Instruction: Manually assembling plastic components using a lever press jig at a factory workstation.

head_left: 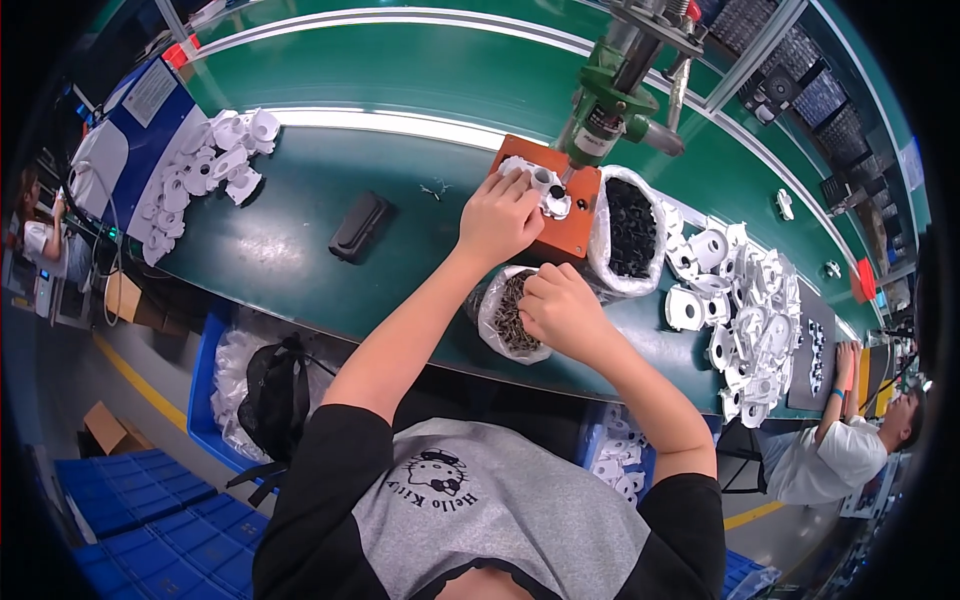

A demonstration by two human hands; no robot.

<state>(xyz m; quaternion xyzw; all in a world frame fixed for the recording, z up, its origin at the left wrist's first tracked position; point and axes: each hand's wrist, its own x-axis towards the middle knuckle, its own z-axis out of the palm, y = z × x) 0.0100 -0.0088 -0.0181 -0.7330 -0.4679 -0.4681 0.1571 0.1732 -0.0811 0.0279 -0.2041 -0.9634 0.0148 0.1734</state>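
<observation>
A part [543,180], seemingly unfinished, is held by the left hand [500,220]; screws [511,322] are reached by the right hand [563,308], grip hidden; part heaps [752,322] remain.

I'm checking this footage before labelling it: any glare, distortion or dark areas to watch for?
Head view: fisheye curvature bows the green bench, the corners fall to black, and a pale glare patch lies on it, left of the dark case; head view again: left hand and right hand look fairly sharp.

The worktop [290,275] carries one orange block [565,237], one black case [361,227], two plastic bags [630,286] and two heaps of white parts [757,322].
</observation>
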